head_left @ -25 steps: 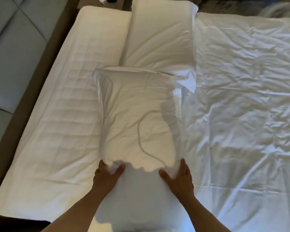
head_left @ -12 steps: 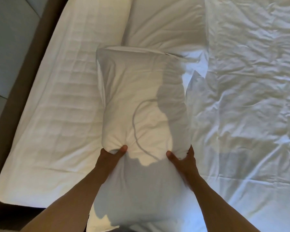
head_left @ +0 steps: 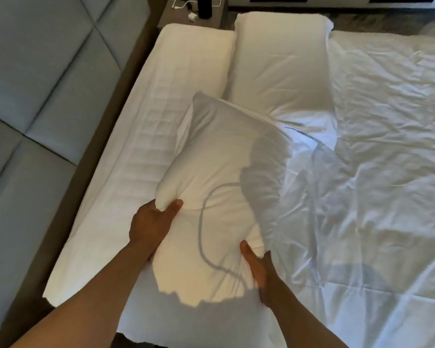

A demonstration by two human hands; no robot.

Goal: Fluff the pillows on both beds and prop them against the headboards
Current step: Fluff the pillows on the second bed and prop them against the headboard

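Observation:
I hold a white pillow (head_left: 219, 177) lengthwise over the bed, its far end tilted up and to the left. My left hand (head_left: 151, 222) grips its left edge with the thumb on top. My right hand (head_left: 258, 264) pinches its right side lower down, bunching the cover. A second white pillow (head_left: 279, 64) lies flat beyond it, near the far end of the bed. The grey padded headboard (head_left: 35, 71) runs along the left side of the view, apart from both pillows.
A bare quilted mattress strip (head_left: 136, 159) lies between the headboard and the pillows. A crumpled white duvet (head_left: 374, 159) covers the right half of the bed. A nightstand (head_left: 194, 11) with cables and a dark cylinder stands past the mattress corner.
The pillow has lifted off the bed and swung its far end leftward. Both hands moved up its sides and squeezed in; my view shifted, showing the nightstand.

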